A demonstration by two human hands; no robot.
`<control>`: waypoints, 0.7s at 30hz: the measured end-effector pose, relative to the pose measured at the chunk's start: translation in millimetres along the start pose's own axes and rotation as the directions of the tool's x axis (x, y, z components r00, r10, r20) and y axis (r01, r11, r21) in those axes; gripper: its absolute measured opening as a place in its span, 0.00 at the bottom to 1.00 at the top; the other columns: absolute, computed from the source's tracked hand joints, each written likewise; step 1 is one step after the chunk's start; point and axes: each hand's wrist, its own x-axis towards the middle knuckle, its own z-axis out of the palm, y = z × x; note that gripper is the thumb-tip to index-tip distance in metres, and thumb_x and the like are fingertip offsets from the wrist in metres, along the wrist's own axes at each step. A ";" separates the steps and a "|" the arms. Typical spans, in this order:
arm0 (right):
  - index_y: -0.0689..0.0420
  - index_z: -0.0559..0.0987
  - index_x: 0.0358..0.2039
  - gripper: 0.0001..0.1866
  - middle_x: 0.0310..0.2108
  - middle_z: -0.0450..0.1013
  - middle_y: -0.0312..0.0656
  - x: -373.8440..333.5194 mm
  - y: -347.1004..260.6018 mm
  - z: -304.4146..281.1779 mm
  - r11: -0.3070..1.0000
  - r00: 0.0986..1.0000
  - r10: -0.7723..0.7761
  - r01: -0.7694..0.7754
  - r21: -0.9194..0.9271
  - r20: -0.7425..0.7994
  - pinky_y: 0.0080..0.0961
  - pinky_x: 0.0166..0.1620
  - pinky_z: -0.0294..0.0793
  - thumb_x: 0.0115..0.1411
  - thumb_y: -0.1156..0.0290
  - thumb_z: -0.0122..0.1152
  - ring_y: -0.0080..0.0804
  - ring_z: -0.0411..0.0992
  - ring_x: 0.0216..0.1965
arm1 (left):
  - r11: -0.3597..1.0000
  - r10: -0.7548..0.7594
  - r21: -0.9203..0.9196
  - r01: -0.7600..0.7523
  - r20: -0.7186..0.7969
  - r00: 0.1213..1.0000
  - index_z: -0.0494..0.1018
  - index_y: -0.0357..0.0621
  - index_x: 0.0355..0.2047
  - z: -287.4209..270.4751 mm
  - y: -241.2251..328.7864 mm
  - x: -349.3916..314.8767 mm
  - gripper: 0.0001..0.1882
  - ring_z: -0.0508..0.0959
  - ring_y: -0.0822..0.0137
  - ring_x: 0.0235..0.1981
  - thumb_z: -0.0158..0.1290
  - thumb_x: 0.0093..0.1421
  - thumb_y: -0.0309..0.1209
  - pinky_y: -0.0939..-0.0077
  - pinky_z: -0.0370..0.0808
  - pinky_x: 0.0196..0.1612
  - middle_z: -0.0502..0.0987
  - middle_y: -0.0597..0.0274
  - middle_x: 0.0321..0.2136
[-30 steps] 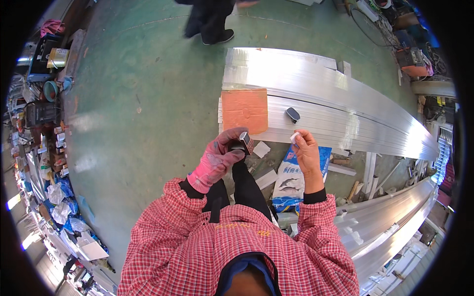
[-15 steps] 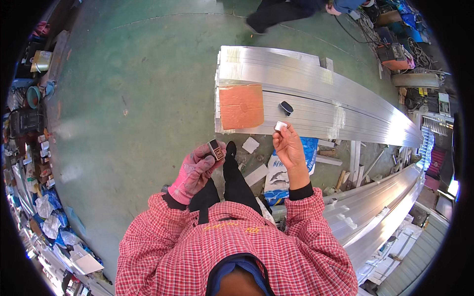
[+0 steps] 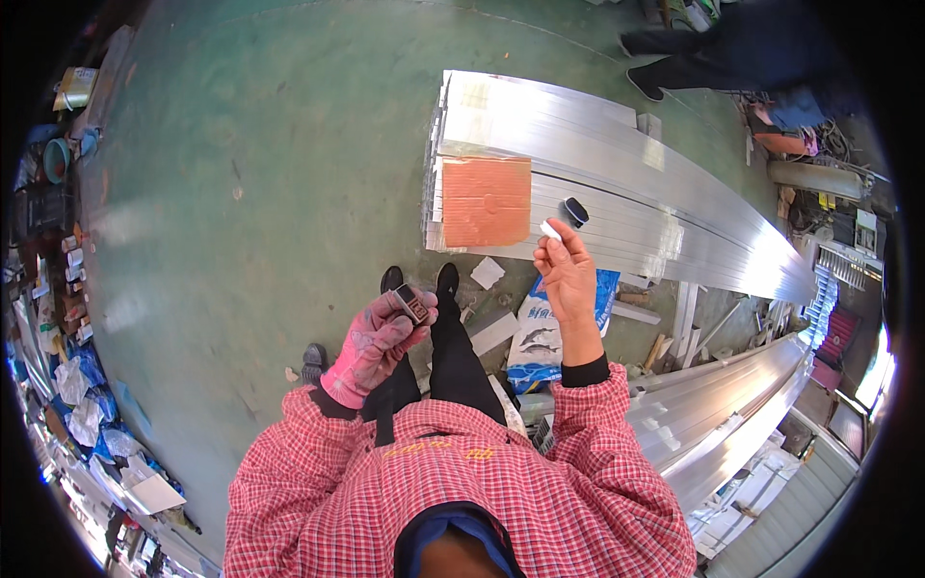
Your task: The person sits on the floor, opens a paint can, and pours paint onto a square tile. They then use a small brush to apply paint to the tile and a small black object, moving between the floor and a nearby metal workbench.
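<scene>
In a pink, stained glove, my left hand (image 3: 371, 342) is closed round a small block (image 3: 414, 305) with dark metallic sides and a reddish-brown raised pattern on one face. My bare right hand (image 3: 568, 279) pinches a small white piece (image 3: 550, 230) between thumb and fingertips, just over the near edge of the metal stack. Just beyond those fingertips, a black oval object (image 3: 576, 211) with a pale rim lies on the long silvery metal profiles (image 3: 617, 144). A flat brown cardboard piece (image 3: 487, 202) rests at the stack's left end.
A blue-and-white printed sack (image 3: 536, 342) and metal offcuts (image 3: 636, 313) lie on the floor near my right arm. More long profiles (image 3: 713, 424) stretch along the right. A person's dark-clad legs (image 3: 689, 72) are at the far right. Clutter (image 3: 72, 385) lines the left wall.
The white piece has turned and shows more edge-on in my right hand. My left hand keeps hold of the patterned block. The other person has walked to the right; my view has shifted slightly.
</scene>
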 end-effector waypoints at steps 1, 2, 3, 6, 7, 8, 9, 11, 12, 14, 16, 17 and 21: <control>0.59 0.73 0.48 0.14 0.32 0.74 0.38 1.4 -0.1 -1.3 1.000 1.000 0.023 -0.024 0.018 0.011 0.16 0.32 0.75 0.61 0.71 0.57 0.22 0.74 0.30 | 1.000 0.000 -0.010 0.000 -0.003 1.000 0.63 0.36 0.55 -0.5 -0.5 0.4 0.24 0.73 0.65 0.50 0.54 0.59 0.26 0.78 0.76 0.51 0.69 0.53 0.52; 0.59 0.73 0.47 0.14 0.31 0.74 0.37 3.0 -0.2 -3.6 0.998 0.999 0.047 -0.048 0.036 0.022 0.17 0.32 0.75 0.62 0.70 0.56 0.22 0.74 0.29 | 1.000 0.000 -0.019 0.000 -0.006 1.000 0.63 0.36 0.55 -0.8 -1.1 0.8 0.24 0.74 0.65 0.50 0.54 0.59 0.26 0.78 0.76 0.51 0.69 0.53 0.52; 0.59 0.73 0.46 0.13 0.30 0.74 0.37 4.3 0.1 -4.9 0.996 0.997 0.070 -0.072 0.054 0.033 0.17 0.31 0.75 0.62 0.69 0.56 0.22 0.73 0.28 | 1.000 0.000 -0.029 -0.001 -0.009 1.000 0.63 0.36 0.55 -1.2 -1.8 1.2 0.24 0.74 0.65 0.50 0.54 0.59 0.26 0.78 0.76 0.51 0.69 0.54 0.52; 0.58 0.74 0.44 0.13 0.28 0.74 0.35 6.5 0.9 -3.6 0.993 0.992 0.116 -0.115 0.035 -0.046 0.18 0.29 0.74 0.63 0.65 0.55 0.23 0.73 0.26 | 1.000 0.003 -0.018 -0.003 -0.010 1.000 0.63 0.37 0.55 1.1 -1.5 3.9 0.24 0.74 0.65 0.50 0.55 0.58 0.27 0.78 0.76 0.51 0.69 0.54 0.52; 0.57 0.74 0.43 0.12 0.27 0.73 0.36 7.2 0.9 -5.0 0.991 0.993 0.118 -0.119 0.064 0.009 0.18 0.29 0.74 0.64 0.64 0.54 0.23 0.73 0.26 | 1.000 0.003 -0.016 -0.003 -0.012 1.000 0.63 0.37 0.55 1.3 -1.4 4.2 0.24 0.74 0.65 0.50 0.55 0.58 0.27 0.77 0.76 0.51 0.69 0.54 0.52; 0.56 0.75 0.43 0.12 0.27 0.73 0.36 8.0 0.7 -7.8 0.988 0.991 0.119 -0.124 0.092 0.064 0.18 0.29 0.74 0.64 0.63 0.53 0.23 0.72 0.26 | 1.000 0.003 -0.013 -0.003 -0.015 1.000 0.63 0.37 0.55 1.5 -1.8 4.2 0.24 0.74 0.65 0.49 0.55 0.58 0.27 0.77 0.76 0.51 0.69 0.54 0.52; 0.56 0.75 0.42 0.12 0.27 0.72 0.36 8.9 0.6 -9.2 0.984 0.986 0.117 -0.131 0.121 0.119 0.18 0.29 0.73 0.65 0.63 0.52 0.24 0.72 0.25 | 1.000 0.003 -0.011 -0.003 -0.018 1.000 0.63 0.38 0.55 1.6 -1.8 4.6 0.25 0.74 0.65 0.49 0.56 0.58 0.27 0.77 0.76 0.51 0.69 0.54 0.52; 0.57 0.75 0.40 0.12 0.25 0.72 0.35 9.3 0.1 -5.4 0.986 0.991 0.124 -0.129 0.101 0.057 0.18 0.28 0.73 0.63 0.62 0.55 0.23 0.72 0.24 | 1.000 0.005 -0.014 -0.005 -0.017 1.000 0.63 0.38 0.55 1.4 -2.0 5.2 0.25 0.74 0.65 0.49 0.56 0.58 0.28 0.77 0.76 0.51 0.69 0.54 0.52; 0.57 0.75 0.39 0.12 0.24 0.72 0.34 9.7 -0.2 -2.8 0.987 0.992 0.127 -0.129 0.091 0.026 0.17 0.27 0.73 0.62 0.61 0.57 0.22 0.72 0.23 | 1.000 0.006 -0.016 -0.006 -0.017 1.000 0.63 0.38 0.55 1.3 -2.1 5.7 0.25 0.74 0.65 0.49 0.56 0.58 0.28 0.77 0.76 0.51 0.69 0.53 0.52; 0.57 0.75 0.38 0.12 0.23 0.72 0.34 11.9 0.6 2.1 0.992 0.990 0.096 -0.103 -0.066 -0.103 0.17 0.27 0.72 0.61 0.62 0.59 0.22 0.71 0.23 | 1.000 0.003 -0.021 -0.003 -0.030 1.000 0.63 0.38 0.55 0.7 -2.8 6.9 0.25 0.74 0.65 0.49 0.56 0.58 0.28 0.77 0.76 0.51 0.69 0.54 0.52; 0.58 0.75 0.37 0.12 0.23 0.72 0.34 17.2 2.2 2.2 0.968 0.983 0.008 -0.054 -0.246 -0.181 0.16 0.26 0.71 0.59 0.63 0.61 0.21 0.71 0.22 | 1.000 0.003 -0.020 -0.004 -0.038 0.999 0.63 0.39 0.55 0.4 -3.3 8.0 0.25 0.74 0.66 0.49 0.56 0.58 0.28 0.77 0.76 0.51 0.70 0.54 0.52; 0.59 0.75 0.36 0.11 0.24 0.72 0.34 22.0 3.8 -0.6 0.939 0.980 -0.057 -0.013 -0.344 -0.191 0.16 0.26 0.71 0.59 0.64 0.61 0.21 0.71 0.22 | 1.000 0.005 -0.017 -0.005 -0.039 0.999 0.63 0.39 0.55 0.5 -3.2 8.4 0.25 0.74 0.66 0.49 0.56 0.58 0.28 0.77 0.76 0.51 0.70 0.54 0.52; 0.61 0.76 0.35 0.08 0.26 0.72 0.36 50.1 25.0 -32.2 0.776 0.958 -0.248 0.107 -0.622 -0.145 0.17 0.28 0.71 0.57 0.71 0.62 0.21 0.70 0.22 | 1.000 0.007 -0.014 -0.008 -0.035 0.999 0.63 0.40 0.55 -2.3 -4.9 10.6 0.25 0.74 0.66 0.48 0.56 0.58 0.29 0.77 0.76 0.51 0.70 0.54 0.51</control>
